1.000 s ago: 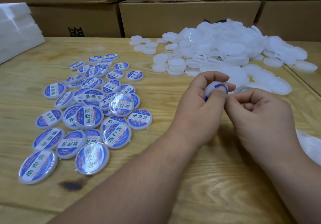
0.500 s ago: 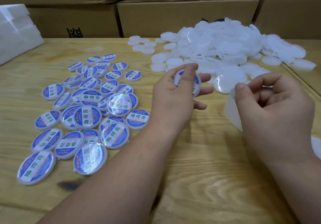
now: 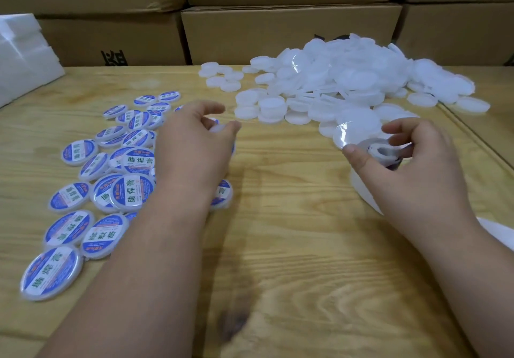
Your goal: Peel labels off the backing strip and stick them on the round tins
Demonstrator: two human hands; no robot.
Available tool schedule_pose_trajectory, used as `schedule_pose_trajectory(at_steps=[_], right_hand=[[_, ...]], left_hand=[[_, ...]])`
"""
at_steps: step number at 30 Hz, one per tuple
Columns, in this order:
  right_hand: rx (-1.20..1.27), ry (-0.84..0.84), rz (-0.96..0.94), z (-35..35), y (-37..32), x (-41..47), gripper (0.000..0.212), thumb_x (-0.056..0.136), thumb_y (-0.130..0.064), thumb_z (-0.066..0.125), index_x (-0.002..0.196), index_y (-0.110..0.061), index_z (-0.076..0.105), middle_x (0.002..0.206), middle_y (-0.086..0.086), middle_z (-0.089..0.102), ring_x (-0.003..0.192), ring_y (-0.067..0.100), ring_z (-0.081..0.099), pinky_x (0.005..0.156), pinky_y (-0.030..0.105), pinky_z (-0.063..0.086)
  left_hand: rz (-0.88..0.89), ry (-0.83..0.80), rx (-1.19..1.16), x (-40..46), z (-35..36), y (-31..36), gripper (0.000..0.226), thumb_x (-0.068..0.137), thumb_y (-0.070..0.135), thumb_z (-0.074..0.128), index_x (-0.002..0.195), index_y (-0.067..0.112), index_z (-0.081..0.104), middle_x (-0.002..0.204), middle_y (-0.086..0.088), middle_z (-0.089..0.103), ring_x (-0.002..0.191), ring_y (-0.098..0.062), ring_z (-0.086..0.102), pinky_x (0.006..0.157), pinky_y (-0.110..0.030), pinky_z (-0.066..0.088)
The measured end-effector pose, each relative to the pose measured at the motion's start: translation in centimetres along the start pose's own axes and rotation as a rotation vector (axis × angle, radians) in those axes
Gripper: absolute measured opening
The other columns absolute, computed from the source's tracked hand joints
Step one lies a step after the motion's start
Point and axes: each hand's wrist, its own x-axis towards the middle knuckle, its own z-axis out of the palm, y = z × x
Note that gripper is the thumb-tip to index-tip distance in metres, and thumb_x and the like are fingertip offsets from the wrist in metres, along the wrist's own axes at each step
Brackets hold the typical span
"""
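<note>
Roughly a third of the job looked done, judging by the two heaps. Nearest, on the pale, grainy wooden bench (image 3: 292,246), lay the labelled tins (image 3: 91,191): flat round translucent plastic cases, each capped with a glossy blue-and-white sticker, spread loosely and overlapping at the left. Over their right edge the left hand (image 3: 194,146) hovered with fingers curled round a small whitish tin, its face hidden, probably one just labelled and about to be dropped there. To the right, the right hand (image 3: 411,160) pinched the backing strip (image 3: 381,149), a smooth white ribbon that curved down past the wrist, a bluish label blurred at the fingertips. Farther back sat the far larger heap of unlabelled tins (image 3: 347,85), milky and shiny. Behind stood brown cardboard boxes (image 3: 278,32) and white foam blocks (image 3: 22,51).
</note>
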Motion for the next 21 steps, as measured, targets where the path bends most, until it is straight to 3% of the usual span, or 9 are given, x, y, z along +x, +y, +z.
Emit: schedule_pose_trajectory(at_steps=[3, 7, 10, 12, 14, 16, 18, 21], right_hand=[[-0.010, 0.025, -0.019, 0.0, 0.2, 0.1, 0.044, 0.074, -0.055, 0.076, 0.108, -0.040, 0.053, 0.120, -0.010, 0.044, 0.123, 0.022, 0.049, 0.096, 0.032, 0.042], [-0.038, 0.021, 0.030, 0.0, 0.9, 0.3, 0.042, 0.076, -0.049, 0.076, 0.109, -0.041, 0.053, 0.121, -0.011, 0.034, 0.128, 0.023, 0.044, 0.092, 0.029, 0.036], [-0.066, -0.003, 0.047, 0.0, 1.4, 0.4, 0.040, 0.078, -0.041, 0.076, 0.109, -0.040, 0.052, 0.118, -0.010, 0.034, 0.122, 0.022, 0.047, 0.093, 0.031, 0.040], [-0.049, -0.008, 0.039, 0.0, 1.6, 0.5, 0.037, 0.080, -0.037, 0.076, 0.109, -0.039, 0.052, 0.116, -0.009, 0.038, 0.108, 0.010, 0.055, 0.083, 0.024, 0.044], [-0.047, -0.012, 0.020, 0.0, 1.7, 0.6, 0.033, 0.082, -0.035, 0.074, 0.108, -0.038, 0.053, 0.117, -0.008, 0.043, 0.090, -0.007, 0.055, 0.068, 0.013, 0.038], [-0.058, -0.016, 0.007, 0.0, 1.8, 0.7, 0.029, 0.084, -0.031, 0.071, 0.106, -0.037, 0.054, 0.117, -0.006, 0.047, 0.080, -0.017, 0.052, 0.063, 0.013, 0.034], [-0.064, -0.020, 0.004, 0.0, 1.8, 0.7, 0.028, 0.083, -0.028, 0.069, 0.106, -0.035, 0.055, 0.117, -0.005, 0.047, 0.077, -0.019, 0.051, 0.062, 0.013, 0.033], [-0.078, -0.030, -0.003, 0.2, 1.8, 0.8, 0.030, 0.083, -0.025, 0.070, 0.109, -0.032, 0.058, 0.114, -0.004, 0.046, 0.076, -0.017, 0.052, 0.060, 0.006, 0.035]], left_hand=[[-0.095, 0.019, 0.180, 0.7, -0.6, -0.9, 0.019, 0.084, 0.046, 0.075, 0.100, 0.035, 0.072, 0.084, 0.015, 0.066, 0.083, -0.013, 0.067, 0.086, -0.042, 0.056], [-0.127, 0.006, 0.420, 0.8, 0.0, -1.5, 0.022, 0.087, 0.050, 0.069, 0.105, 0.038, 0.071, 0.104, 0.011, 0.069, 0.114, -0.026, 0.058, 0.102, -0.048, 0.041], [-0.034, 0.070, 0.552, 0.4, 0.8, -0.9, 0.031, 0.086, 0.050, 0.070, 0.116, 0.042, 0.068, 0.132, 0.006, 0.058, 0.131, -0.030, 0.037, 0.101, -0.046, 0.027], [0.095, 0.083, 0.477, -0.4, 1.9, -0.1, 0.031, 0.087, 0.045, 0.069, 0.118, 0.040, 0.069, 0.136, 0.008, 0.055, 0.134, -0.027, 0.035, 0.104, -0.045, 0.027], [0.263, -0.028, 0.373, -1.7, 3.6, 0.8, 0.031, 0.090, 0.040, 0.066, 0.120, 0.035, 0.069, 0.134, 0.006, 0.057, 0.133, -0.025, 0.041, 0.110, -0.043, 0.031], [0.377, -0.236, 0.273, -3.3, 5.8, 1.7, 0.035, 0.093, 0.035, 0.063, 0.128, 0.030, 0.066, 0.138, 0.004, 0.055, 0.134, -0.022, 0.043, 0.114, -0.041, 0.031], [0.457, -0.411, 0.253, -4.5, 8.0, 2.3, 0.042, 0.097, 0.031, 0.058, 0.138, 0.028, 0.057, 0.147, 0.005, 0.048, 0.139, -0.019, 0.037, 0.117, -0.040, 0.028], [0.571, -0.506, 0.313, -4.9, 10.7, 2.8, 0.048, 0.100, 0.027, 0.048, 0.148, 0.029, 0.046, 0.157, 0.005, 0.039, 0.144, -0.018, 0.029, 0.116, -0.039, 0.027]])
